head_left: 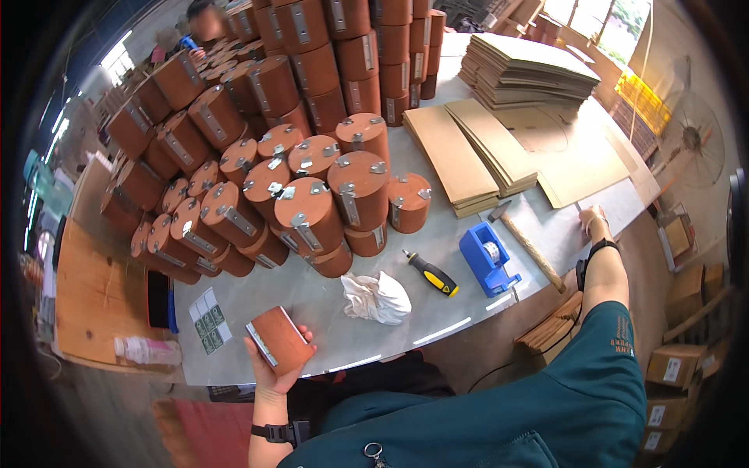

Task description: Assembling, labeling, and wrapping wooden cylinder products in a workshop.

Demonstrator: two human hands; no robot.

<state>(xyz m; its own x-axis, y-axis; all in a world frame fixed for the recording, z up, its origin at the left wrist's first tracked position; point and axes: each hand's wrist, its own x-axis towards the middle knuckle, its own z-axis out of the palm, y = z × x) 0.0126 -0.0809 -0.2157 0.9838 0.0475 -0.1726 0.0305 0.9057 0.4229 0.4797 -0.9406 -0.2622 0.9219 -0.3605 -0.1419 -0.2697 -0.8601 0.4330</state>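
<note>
My left hand point(270, 373) is wrapped round a small reddish-brown leather-look box point(279, 340) with a metal strip along one side. It holds the box tilted above the near edge of the grey table point(257, 295). To the far right, my right arm reaches out, and my right hand point(594, 218) rests at the table's right side, beside flat cardboard sheets point(581, 168). Its fingers are small and partly hidden, so what they hold, if anything, does not show. Closest to the held box lie a crumpled white cloth point(378, 298) and a sheet of green-and-white labels point(209, 320).
Many brown cylinders point(307, 212) with metal fittings are stacked at the left and back. A yellow-black screwdriver point(431, 273), a blue tape dispenser point(485, 261) and a wooden-handled hammer point(530, 248) lie to the right. Cardboard piles point(530, 74) stand behind. Another person point(204, 23) is at the far left.
</note>
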